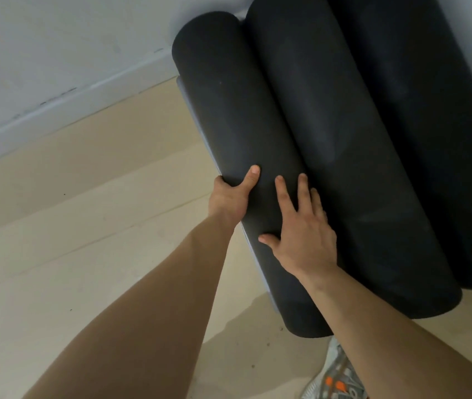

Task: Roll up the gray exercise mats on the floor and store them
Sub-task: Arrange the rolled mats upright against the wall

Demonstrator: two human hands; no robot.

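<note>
Three dark gray rolled mats lie side by side, running from the wall towards me. The left rolled mat (229, 110) is the thinnest, with a lighter gray edge along its left underside. My left hand (236, 194) grips its left side, thumb on top and fingers curled under. My right hand (301, 234) lies flat on top of the same roll, fingers straight and spread. The middle rolled mat (344, 139) touches it on the right. The right rolled mat (430, 96) is cut off by the frame edge.
A white wall with a baseboard (70, 102) runs behind the rolls at the upper left. Pale wood floor (85, 226) spreads to the left and below. My shoe (338, 378) with orange marks stands at the bottom right.
</note>
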